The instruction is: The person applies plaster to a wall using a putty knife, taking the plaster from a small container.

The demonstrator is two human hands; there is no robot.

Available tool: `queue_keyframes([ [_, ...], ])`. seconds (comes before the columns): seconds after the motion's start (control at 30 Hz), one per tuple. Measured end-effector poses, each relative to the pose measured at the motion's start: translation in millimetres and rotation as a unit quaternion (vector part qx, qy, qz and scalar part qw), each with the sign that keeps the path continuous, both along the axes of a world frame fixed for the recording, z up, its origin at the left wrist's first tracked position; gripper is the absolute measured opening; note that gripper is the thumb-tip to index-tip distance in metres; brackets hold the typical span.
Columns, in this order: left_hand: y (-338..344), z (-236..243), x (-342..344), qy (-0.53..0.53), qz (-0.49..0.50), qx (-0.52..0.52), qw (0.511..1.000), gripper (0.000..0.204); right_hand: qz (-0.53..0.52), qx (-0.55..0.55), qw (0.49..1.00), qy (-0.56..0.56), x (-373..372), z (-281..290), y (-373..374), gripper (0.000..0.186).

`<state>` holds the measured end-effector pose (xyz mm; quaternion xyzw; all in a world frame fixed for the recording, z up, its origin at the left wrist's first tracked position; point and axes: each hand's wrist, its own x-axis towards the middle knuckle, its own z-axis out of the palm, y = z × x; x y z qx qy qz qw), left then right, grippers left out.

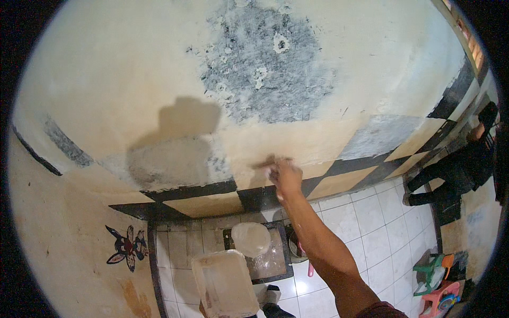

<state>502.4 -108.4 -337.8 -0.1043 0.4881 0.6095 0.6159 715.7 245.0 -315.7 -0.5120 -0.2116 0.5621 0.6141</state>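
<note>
Brush, apparently, in right hand, bristles against wall.

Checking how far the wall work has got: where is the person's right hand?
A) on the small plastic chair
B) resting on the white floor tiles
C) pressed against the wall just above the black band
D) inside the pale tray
C: the right hand is stretched out against the wall, just above the black band, with a thin tool's tip pointing left from it.
</note>
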Motion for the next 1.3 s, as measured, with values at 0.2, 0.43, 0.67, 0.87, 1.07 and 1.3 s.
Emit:
queue_keyframes([
  [0.2,-2,0,-6,-0.011,0.018,-0.018,1.000,0.078,-0.042,0.142,0.985,0.086,-34,156,-39,0.019],
  [0.43,-15,-10,-39,-0.001,0.022,-0.032,0.999,0.076,-0.058,0.179,0.972,-0.137,-7,60,-84,0.019],
  [0.67,-21,-16,-104,-0.078,0.030,-0.044,0.995,0.075,-0.132,0.123,0.811,-0.556,34,38,-48,0.020],
  [0.87,-9,-9,-161,-0.118,0.039,0.009,0.992,0.078,-0.058,0.221,0.738,-0.635,-154,14,0,0.022],
  [1.07,-20,-20,-226,-0.109,0.032,0.032,0.993,0.078,0.186,0.371,0.692,-0.591,-378,21,-59,0.029],
  [1.3,-37,-38,-266,-0.100,0.027,0.043,0.994,0.078,0.035,0.279,0.890,-0.360,-260,-40,-75,0.033],
])
